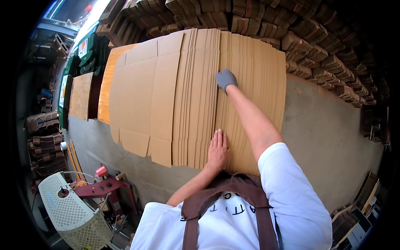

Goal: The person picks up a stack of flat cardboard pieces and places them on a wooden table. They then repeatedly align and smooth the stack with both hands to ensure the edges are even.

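Flattened brown cardboard box blanks point(196, 100) fan out in overlapping layers in front of me, with creased flaps showing on the left ones. My right hand point(226, 79), in a grey glove, is curled into a fist against the far part of a raised sheet edge near the middle. Its fingertips are hidden, so what it grips, if anything, does not show. Closer to me, my bare left hand point(218, 150) lies flat on the sheets by the same edge, fingers stretched out and pointing away from me.
Bundled cardboard stacks point(316, 37) line the far and right sides. An orange board point(109, 83) shows under the blanks at left, near green objects point(89, 56). A machine with a perforated pale cover point(68, 204) and a red thread spool point(101, 171) stands at lower left.
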`<act>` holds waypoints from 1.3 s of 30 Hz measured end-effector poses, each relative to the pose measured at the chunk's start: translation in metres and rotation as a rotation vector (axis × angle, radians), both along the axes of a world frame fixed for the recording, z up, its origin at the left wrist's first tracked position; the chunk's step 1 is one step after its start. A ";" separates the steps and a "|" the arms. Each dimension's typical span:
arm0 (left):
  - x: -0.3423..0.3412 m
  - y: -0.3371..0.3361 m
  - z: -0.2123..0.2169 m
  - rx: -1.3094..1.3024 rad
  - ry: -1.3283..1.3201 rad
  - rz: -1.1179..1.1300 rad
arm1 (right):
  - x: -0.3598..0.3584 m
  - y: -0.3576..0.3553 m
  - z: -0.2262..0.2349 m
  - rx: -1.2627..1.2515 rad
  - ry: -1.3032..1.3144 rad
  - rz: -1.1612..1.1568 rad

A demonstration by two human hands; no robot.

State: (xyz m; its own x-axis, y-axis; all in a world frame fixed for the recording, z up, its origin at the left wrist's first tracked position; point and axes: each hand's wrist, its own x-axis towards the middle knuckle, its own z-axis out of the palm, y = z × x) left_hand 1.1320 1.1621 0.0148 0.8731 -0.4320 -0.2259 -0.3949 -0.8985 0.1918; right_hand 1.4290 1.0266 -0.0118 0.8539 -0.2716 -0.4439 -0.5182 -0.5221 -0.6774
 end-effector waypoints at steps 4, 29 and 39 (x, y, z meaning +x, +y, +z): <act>-0.004 0.006 -0.002 0.021 0.001 -0.012 | -0.005 0.002 0.002 0.051 0.082 0.061; -0.009 0.000 0.018 0.060 0.138 0.074 | 0.186 -0.119 -0.005 -0.438 -0.197 0.306; -0.009 0.000 0.021 0.081 0.177 0.068 | 0.191 -0.126 -0.017 -0.344 -0.243 0.247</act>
State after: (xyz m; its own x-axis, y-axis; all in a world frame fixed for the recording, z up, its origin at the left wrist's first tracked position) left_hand 1.1226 1.1621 0.0358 0.8430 -0.3479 -0.4102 -0.2996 -0.9371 0.1789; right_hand 1.6199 0.9009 -0.0291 0.9790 -0.1442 -0.1441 -0.1994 -0.8243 -0.5298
